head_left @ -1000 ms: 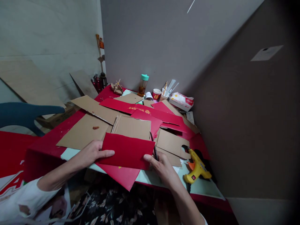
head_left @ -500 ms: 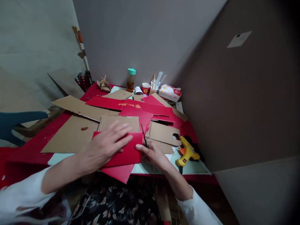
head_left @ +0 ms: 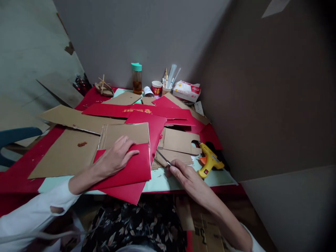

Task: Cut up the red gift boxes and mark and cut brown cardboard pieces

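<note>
My left hand (head_left: 115, 157) rests on a red card flap (head_left: 131, 168), fingers slightly bent and thumb apart, pressing down on it. Above the flap shows the brown inner face of cardboard (head_left: 126, 134) with a torn right edge. Another red card (head_left: 126, 193) pokes out underneath, toward the table's front edge. In my right hand (head_left: 183, 175) is a slim tool with a narrow dark blade (head_left: 163, 156), pointing up and left, its tip just right of the red flap. My fingers are closed round its handle, which is mostly hidden, so its exact kind is unclear.
A yellow hot glue gun (head_left: 210, 161) lies right of my right hand. Cardboard pieces (head_left: 181, 140) and a long red strip (head_left: 162, 112) cover the middle. At the back stand a teal-lidded bottle (head_left: 137, 78), a red paper cup (head_left: 156, 88) and a tissue pack (head_left: 186, 91).
My right hand has drawn away from the red flap to the right, tilting the tool leftward. My left hand, blurred before, now lies still on the flap. The view has shifted.
</note>
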Demonstrator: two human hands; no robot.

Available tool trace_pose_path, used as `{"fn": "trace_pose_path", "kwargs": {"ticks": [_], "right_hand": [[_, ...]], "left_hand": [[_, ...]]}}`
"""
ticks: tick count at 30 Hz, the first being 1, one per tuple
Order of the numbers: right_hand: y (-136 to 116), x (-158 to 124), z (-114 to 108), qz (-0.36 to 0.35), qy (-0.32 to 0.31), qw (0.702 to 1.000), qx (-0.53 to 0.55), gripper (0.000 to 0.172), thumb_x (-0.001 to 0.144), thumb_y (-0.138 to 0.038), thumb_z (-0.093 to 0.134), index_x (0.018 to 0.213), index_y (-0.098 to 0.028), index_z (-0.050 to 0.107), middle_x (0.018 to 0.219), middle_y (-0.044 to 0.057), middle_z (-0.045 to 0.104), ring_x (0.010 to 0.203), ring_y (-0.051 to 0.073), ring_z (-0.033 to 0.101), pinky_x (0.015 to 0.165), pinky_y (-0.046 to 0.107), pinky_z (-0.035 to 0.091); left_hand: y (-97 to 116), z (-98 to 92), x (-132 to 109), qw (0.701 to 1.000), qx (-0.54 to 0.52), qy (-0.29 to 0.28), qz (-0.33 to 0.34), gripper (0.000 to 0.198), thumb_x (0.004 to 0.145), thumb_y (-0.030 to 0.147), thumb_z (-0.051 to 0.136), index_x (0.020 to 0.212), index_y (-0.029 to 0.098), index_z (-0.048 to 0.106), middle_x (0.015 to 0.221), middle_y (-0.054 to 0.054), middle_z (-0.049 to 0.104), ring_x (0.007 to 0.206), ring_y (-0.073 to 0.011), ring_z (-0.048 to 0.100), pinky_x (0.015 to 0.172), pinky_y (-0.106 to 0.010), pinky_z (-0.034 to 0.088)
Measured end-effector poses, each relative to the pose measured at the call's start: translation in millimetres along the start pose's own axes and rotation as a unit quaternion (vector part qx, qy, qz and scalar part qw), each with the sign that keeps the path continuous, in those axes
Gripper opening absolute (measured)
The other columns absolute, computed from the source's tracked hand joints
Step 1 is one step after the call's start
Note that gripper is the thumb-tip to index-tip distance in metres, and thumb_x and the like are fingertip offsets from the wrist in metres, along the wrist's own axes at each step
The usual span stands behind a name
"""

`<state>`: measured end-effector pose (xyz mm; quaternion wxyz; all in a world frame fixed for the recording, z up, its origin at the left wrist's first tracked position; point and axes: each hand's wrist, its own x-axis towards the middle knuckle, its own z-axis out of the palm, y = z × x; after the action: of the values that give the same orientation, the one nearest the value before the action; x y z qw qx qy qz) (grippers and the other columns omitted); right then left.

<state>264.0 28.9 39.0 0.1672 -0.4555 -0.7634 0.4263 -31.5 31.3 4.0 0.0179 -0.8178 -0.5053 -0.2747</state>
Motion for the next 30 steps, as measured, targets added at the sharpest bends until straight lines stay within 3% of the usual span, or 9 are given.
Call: {"fn": "trace_pose_path", "kwargs": {"ticks": [6,10,14,25,30], "right_hand": [[-5.1,-13.3,8.4,-0.060,0.033,0.993,-0.097,0.022,0.103,-0.027,0.046,0.104,-0.021,0.067,0.098,0.006,0.073,0.090,0.020,0.067,0.077,0.030,0.046],[-9.5,-14.0,11.5,-0.092,0.027,0.981,-0.167,0.024,0.104,-0.022,0.043,0.104,-0.020,0.067,0.090,0.006,0.072,0.082,0.020,0.068,0.072,0.029,0.046],[-11.6,-17.7,12.4,-0.105,0.061,0.963,-0.241,0.025,0.102,-0.022,0.042,0.104,-0.018,0.067,0.085,0.007,0.068,0.073,0.021,0.064,0.063,0.031,0.041],[-17.1,-34.8,8.1,-0.134,0.129,0.945,-0.268,0.024,0.102,-0.023,0.043,0.105,-0.017,0.066,0.084,0.006,0.064,0.076,0.021,0.060,0.065,0.033,0.043],[-14.5,-40.6,5.5,-0.145,0.136,0.954,-0.223,0.027,0.104,-0.022,0.040,0.108,-0.016,0.066,0.083,0.006,0.062,0.074,0.020,0.057,0.067,0.033,0.044]], "left_hand": [[3.8,-12.7,2.1,0.999,-0.019,0.033,-0.031,0.017,0.103,0.027,0.039,0.096,0.018,0.051,0.088,-0.005,0.054,0.081,-0.0200,0.053,0.076,-0.034,0.047],[5.1,-15.7,2.0,0.998,-0.021,0.040,-0.049,0.017,0.101,0.030,0.040,0.094,0.020,0.052,0.086,-0.005,0.054,0.081,-0.0210,0.054,0.076,-0.035,0.047],[4.5,-16.9,2.6,0.997,-0.015,0.045,-0.057,0.018,0.100,0.032,0.041,0.093,0.020,0.051,0.085,-0.005,0.054,0.081,-0.0223,0.054,0.077,-0.037,0.047],[5.9,-25.2,-2.3,0.995,-0.004,0.059,-0.078,0.016,0.100,0.033,0.041,0.096,0.022,0.051,0.090,-0.004,0.053,0.085,-0.0215,0.055,0.079,-0.039,0.048],[8.3,-28.4,-4.4,0.994,0.007,0.054,-0.096,0.019,0.102,0.031,0.036,0.100,0.020,0.052,0.095,-0.002,0.051,0.090,-0.0190,0.054,0.083,-0.039,0.048]]}}
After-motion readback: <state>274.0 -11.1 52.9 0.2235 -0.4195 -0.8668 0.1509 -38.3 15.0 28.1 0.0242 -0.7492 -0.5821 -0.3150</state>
